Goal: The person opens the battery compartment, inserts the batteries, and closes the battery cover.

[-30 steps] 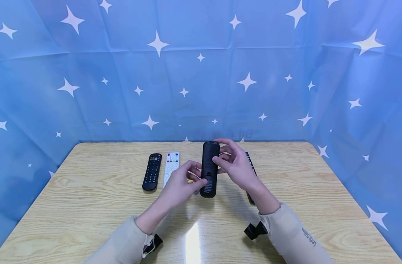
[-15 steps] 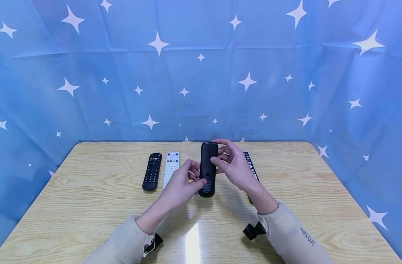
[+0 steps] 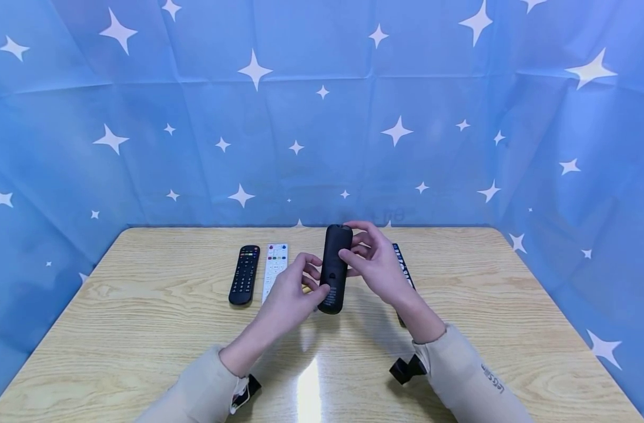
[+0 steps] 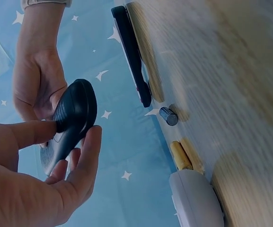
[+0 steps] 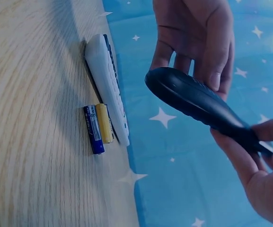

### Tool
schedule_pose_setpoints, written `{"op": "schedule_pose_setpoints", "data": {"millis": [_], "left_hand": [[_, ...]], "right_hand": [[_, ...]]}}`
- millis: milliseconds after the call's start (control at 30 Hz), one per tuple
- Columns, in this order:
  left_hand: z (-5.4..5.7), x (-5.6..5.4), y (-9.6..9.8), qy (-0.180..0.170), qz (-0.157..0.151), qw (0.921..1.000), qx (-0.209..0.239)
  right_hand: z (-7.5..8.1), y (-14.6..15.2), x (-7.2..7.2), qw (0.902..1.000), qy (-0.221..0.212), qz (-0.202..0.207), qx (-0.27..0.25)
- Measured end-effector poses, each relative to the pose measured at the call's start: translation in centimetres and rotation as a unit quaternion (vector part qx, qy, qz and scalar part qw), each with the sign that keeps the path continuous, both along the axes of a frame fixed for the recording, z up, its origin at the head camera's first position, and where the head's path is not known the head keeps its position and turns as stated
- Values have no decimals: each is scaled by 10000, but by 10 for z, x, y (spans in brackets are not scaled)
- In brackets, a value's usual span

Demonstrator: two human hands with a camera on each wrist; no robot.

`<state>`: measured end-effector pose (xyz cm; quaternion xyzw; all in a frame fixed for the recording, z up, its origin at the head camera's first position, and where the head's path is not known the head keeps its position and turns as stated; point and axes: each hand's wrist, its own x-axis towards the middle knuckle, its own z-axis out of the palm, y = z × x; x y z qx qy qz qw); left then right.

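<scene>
A black remote control (image 3: 335, 264) is held up off the table, its back with small printed text towards the head view. My left hand (image 3: 292, 288) pinches its lower end, the thumb pressing near the printed text. My right hand (image 3: 377, 267) grips the upper part, thumb on the back and fingers along the far edge. Below, a blue battery (image 5: 94, 130) and a yellow battery (image 5: 105, 124) lie side by side on the table in the right wrist view; in the head view they are mostly hidden behind my left hand and the remote.
A black remote (image 3: 244, 275) and a white remote (image 3: 275, 267) lie to the left on the wooden table (image 3: 142, 341). Another dark remote (image 3: 401, 261) lies partly hidden behind my right hand. A blue starry cloth (image 3: 322, 164) hangs along the table's back edge.
The held remote has shifted and tilted slightly, its lower end a little higher and further left than a second ago. Both hands keep their hold on it.
</scene>
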<state>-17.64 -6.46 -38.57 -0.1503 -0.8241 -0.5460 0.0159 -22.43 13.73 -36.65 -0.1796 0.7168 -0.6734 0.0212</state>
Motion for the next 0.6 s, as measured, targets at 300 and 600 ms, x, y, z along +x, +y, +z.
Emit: {"op": "schedule_pose_setpoints", "data": {"millis": [300, 600], "left_hand": [[2, 3, 4, 385, 23, 9982, -462], [2, 3, 7, 426, -13, 9972, -615]], "right_hand": [[0, 0, 0, 9999, -77, -5, -81], [1, -3, 3, 9999, -40, -125, -78]]}}
